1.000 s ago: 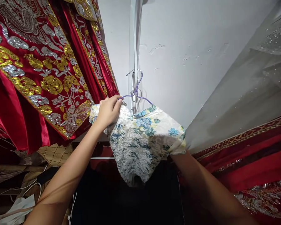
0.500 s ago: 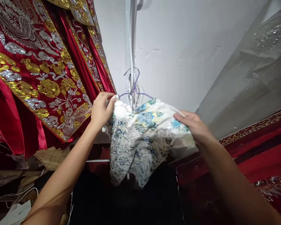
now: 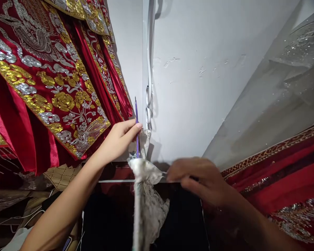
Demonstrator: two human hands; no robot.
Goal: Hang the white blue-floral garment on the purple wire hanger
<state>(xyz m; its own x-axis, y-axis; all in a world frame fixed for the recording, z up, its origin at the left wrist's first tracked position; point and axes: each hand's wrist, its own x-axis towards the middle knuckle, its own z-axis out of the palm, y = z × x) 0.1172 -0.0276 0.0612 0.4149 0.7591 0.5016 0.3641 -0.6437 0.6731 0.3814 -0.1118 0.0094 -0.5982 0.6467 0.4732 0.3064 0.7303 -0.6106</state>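
Observation:
My left hand (image 3: 124,139) is closed around a purple clothes hanger (image 3: 137,143), which is turned edge-on with its hook pointing up. From the hanger hangs a pale floral garment (image 3: 153,212), seen from its side, with part of its collar or shoulder behind my left fingers. My right hand (image 3: 199,177) is smeared by motion. Its fingertips meet a corner of the fabric that is drawn out to the right. Whatever else lies under those fingers is hidden.
Red cloth with gold and silver embroidery (image 3: 62,101) hangs at the left. A white wall (image 3: 188,115) with a metal strip (image 3: 148,52) stands ahead. Clear plastic (image 3: 264,104) covers the right side, above more red fabric (image 3: 290,188). White cables lie at lower left.
The hanger and garment have turned edge-on and come lower, off the metal strip. My left hand has shifted from the garment's shoulder to the hanger; my right hand has moved down and inward.

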